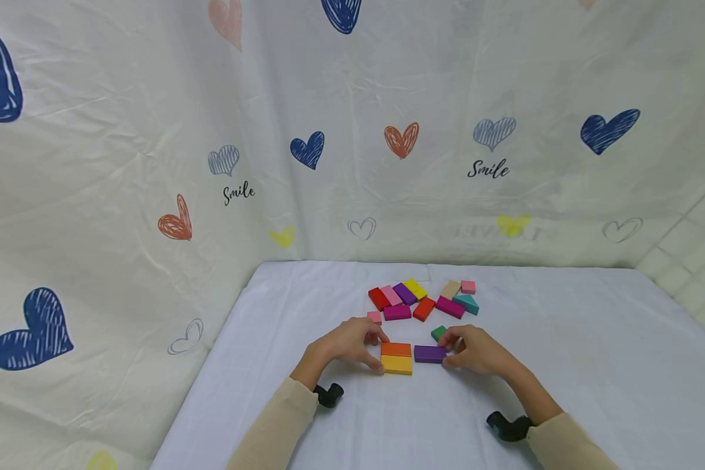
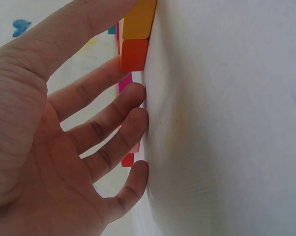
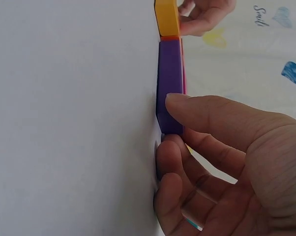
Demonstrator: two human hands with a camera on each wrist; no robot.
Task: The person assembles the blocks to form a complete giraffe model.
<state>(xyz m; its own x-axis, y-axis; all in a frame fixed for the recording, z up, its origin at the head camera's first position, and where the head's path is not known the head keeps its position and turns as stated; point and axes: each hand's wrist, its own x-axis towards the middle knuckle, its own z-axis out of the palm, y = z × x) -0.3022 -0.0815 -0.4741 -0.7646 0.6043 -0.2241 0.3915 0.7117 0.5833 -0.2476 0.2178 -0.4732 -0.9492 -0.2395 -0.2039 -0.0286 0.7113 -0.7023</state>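
An orange block (image 1: pixel 396 349) and a yellow block (image 1: pixel 397 365) lie flat, long sides together, on the white cloth. My left hand (image 1: pixel 352 344) holds this pair at its left end, thumb at the yellow block's near corner and index finger at the orange block's far corner; its other fingers are spread loosely. To the right lies a purple block (image 1: pixel 429 354), a narrow gap from the pair. My right hand (image 1: pixel 476 350) pinches its right end, thumb on the near long side (image 3: pixel 180 105). Just beyond the right fingertips sits a green block (image 1: pixel 438 333), partly covered by them.
Farther back lies a loose group of blocks: red (image 1: pixel 378 299), magenta (image 1: pixel 397 313), yellow (image 1: pixel 415 289), a teal triangle (image 1: pixel 467 303) and several others. A small pink block (image 1: pixel 375 317) lies just beyond my left fingers. A heart-printed curtain (image 1: pixel 329 196) hangs behind the table (image 1: pixel 564 365).
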